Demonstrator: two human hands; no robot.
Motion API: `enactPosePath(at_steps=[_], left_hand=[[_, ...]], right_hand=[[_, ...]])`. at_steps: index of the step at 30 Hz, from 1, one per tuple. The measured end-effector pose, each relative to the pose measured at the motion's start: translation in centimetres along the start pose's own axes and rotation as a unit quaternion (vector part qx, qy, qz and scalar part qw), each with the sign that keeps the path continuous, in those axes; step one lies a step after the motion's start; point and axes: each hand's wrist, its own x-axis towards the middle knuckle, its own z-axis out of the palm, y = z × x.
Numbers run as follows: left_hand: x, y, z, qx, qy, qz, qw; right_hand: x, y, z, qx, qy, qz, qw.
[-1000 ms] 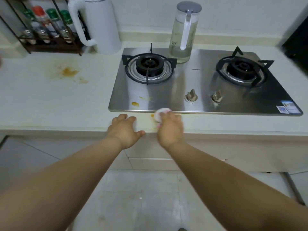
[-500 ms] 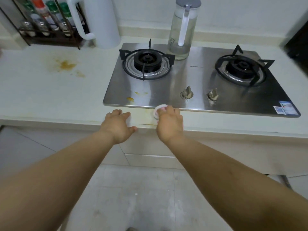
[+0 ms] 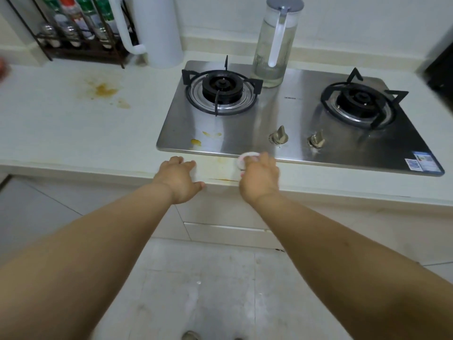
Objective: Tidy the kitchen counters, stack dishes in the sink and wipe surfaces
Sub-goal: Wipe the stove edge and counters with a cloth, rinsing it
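My right hand (image 3: 259, 176) grips a small white and pink wiping pad (image 3: 246, 158) and presses it on the cream counter (image 3: 73, 133) just in front of the steel gas hob (image 3: 289, 123). My left hand (image 3: 180, 179) rests on the counter's front edge, fingers bent over the top, holding nothing. A faint yellow smear (image 3: 220, 165) lies on the counter between my hands. Yellow-orange drops (image 3: 196, 142) sit on the hob's front left corner. A larger orange stain (image 3: 105, 90) marks the counter to the left.
A white kettle (image 3: 157, 30) and a spice rack (image 3: 73, 28) with several bottles stand at the back left. A clear water jug (image 3: 274, 45) stands on the hob's back edge between two burners. Two knobs (image 3: 279, 137) sit near the hob's front. Something dark (image 3: 441, 67) lies far right.
My right hand has shifted the pad slightly right along the hob's front edge, leaving the spot fainter. My left hand stays on the counter edge. The view drifted a little.
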Motion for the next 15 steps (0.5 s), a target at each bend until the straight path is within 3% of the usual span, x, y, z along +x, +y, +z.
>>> enactPosePath(at_steps=[3,5,10,12,15], left_hand=[[-0.1,0.1,-0.1,0.013,0.006,0.0,1.0],[-0.1,-0.1,0.0,0.013,0.004,0.0,1.0],[-0.1,-0.1,0.1,0.011,-0.001,0.005,1.0],[-0.1,0.0,0.0,0.011,-0.002,0.01,1.0],[0.1,-0.4,0.0,0.013,0.003,0.017,1.0]], right_hand=[[0.3,-2.1,0.7,0.012,-0.003,-0.04,0.999],[0.2,0.1,0.2,-0.002,-0.006,-0.053,0.999],[-0.3,6.5,-1.9,-0.023,0.035,0.081,0.996],[-0.1,4.8,-1.7,-0.024,0.028,0.107,0.994],[0.2,0.5,-0.3,-0.013,-0.001,0.045,0.999]])
